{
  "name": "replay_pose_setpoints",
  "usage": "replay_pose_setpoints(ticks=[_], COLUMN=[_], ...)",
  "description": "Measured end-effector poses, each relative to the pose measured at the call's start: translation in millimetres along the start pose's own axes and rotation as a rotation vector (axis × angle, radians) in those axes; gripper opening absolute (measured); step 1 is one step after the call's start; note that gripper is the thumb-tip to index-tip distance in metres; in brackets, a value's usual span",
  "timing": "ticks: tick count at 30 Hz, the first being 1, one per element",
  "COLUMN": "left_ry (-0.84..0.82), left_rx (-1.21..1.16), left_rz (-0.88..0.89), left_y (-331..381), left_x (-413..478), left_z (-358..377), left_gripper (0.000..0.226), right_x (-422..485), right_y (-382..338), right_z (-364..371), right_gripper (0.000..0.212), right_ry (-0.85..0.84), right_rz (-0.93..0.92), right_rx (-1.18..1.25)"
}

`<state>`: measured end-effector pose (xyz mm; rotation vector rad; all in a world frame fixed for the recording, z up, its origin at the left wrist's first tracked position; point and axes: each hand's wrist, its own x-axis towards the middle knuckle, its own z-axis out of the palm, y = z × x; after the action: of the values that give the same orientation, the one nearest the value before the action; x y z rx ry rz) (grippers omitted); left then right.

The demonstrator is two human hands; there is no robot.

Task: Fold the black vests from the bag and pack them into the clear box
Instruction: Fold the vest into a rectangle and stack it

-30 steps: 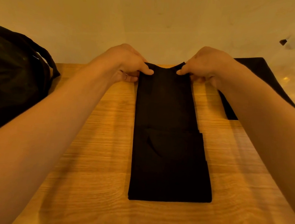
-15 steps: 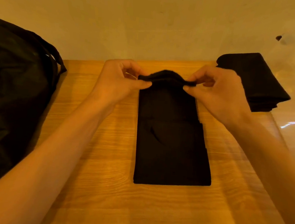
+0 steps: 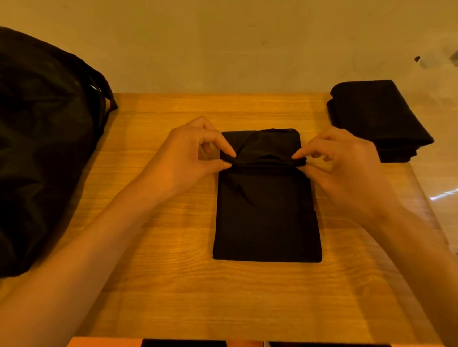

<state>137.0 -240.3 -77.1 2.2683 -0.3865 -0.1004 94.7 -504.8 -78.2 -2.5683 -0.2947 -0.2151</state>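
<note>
Head view, looking down at a wooden table.

- Black bag: slumped on the table's left side, straps toward the far edge. Well apart from the work area.
- Clear box: transparent plastic with light glints, off the table's right edge. Its outline is hard to trace.
- Black vest: folded into a narrow strip, lying at the table's centre, long axis running away from the person. The near end lies flat. The far end is lifted and doubled back toward the person, forming a raised roll across the strip.
- Stack of folded vests: at the far right corner, beside the clear plastic. Cannot tell if it sits inside the box.
- Left hand: forearm reaches in from lower left. Thumb and index finger pinch the left end of the raised fold; the other fingers are curled behind.
- Right hand: mirrors the left, forearm from lower right. Thumb and index finger pinch the right end of the same fold, remaining fingers bent.

Both pinches are tight on cloth, with the fold stretched between them.
</note>
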Motion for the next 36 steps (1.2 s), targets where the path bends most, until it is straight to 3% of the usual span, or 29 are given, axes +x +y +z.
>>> replay_pose_setpoints(ticks=[9,19,22,25,26,29,31,34,36], left_ry=[-0.068,-0.120,0.032,0.181,0.166,-0.036,-0.160,-0.200,-0.217], left_rx=[0.034,0.046,-0.039,0.045,0.143,0.392,0.510,0.603,0.537], left_rz=[0.021,0.044,0.020,0.052,0.077,0.110,0.066,0.062,0.029], left_y=[7,2,9,20,23,23,16,3,4], left_x=[-5,-6,-3,9,14,14,9,4,3], left_z=[-3,-1,-2,12,20,44,50,48,41], left_gripper=[0.022,0.042,0.046,0.031,0.030,0.055,0.059,0.063,0.064], right_x=[-7,-10,-7,18,29,48,44,31,23], right_y=[-1,5,-1,-17,-23,-31,-25,-14,-13], right_z=[-1,-2,-5,-1,4,27,36,38,35], right_gripper=[0.025,0.027,0.026,0.023,0.027,0.058,0.064,0.065,0.066], right_ry=[-0.050,-0.112,0.005,0.137,0.103,-0.220,-0.365,-0.355,-0.337], right_rz=[0.002,-0.021,-0.035,0.008,0.025,0.060,0.119,0.140,0.154], right_rx=[0.010,-0.050,-0.068,-0.076,-0.115,-0.271,-0.298,-0.242,-0.174])
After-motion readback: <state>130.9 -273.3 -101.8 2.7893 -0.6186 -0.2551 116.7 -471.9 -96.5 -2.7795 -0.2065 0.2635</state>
